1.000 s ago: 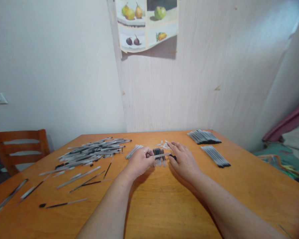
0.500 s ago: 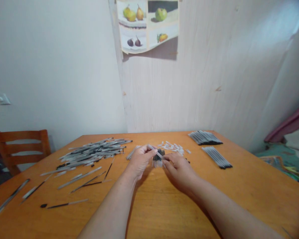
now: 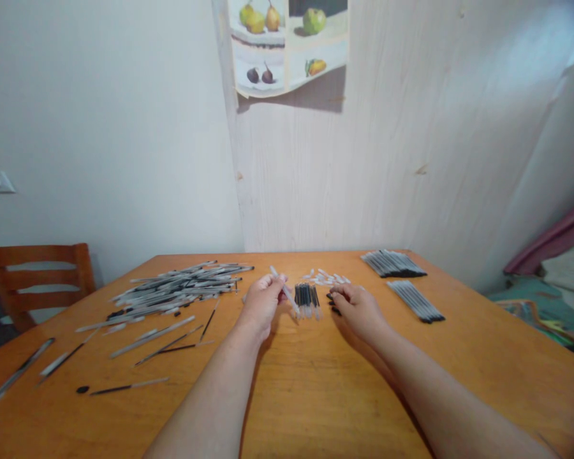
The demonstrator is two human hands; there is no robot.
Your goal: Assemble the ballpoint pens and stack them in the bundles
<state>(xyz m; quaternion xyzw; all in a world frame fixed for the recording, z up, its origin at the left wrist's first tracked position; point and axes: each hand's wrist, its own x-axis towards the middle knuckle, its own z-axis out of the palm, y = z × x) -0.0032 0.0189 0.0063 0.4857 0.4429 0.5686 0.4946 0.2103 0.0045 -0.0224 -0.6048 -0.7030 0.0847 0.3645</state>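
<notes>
My left hand (image 3: 264, 301) is closed around a clear pen barrel (image 3: 284, 291), which slants down to the right over the table. Right of it lies a row of pen refills (image 3: 306, 297), dark along the upper part and pale at the near ends. Beyond them is a loose heap of small whitish pieces (image 3: 326, 276). My right hand (image 3: 358, 308) has its fingertips pinched together at some small black pen end pieces (image 3: 333, 306) on the table. Whether one is lifted between the fingers is hard to see.
A large pile of pens (image 3: 182, 287) covers the left of the wooden table (image 3: 296, 395), with loose refills (image 3: 176, 348) in front. Two sets of pens with black ends, one farther back (image 3: 393, 264) and one nearer (image 3: 416, 301), lie at right. A chair (image 3: 43, 280) stands left.
My right hand has left the pen barrel and moved right to the small black pieces. My left hand keeps the barrel and has shifted slightly left, uncovering the row of refills.
</notes>
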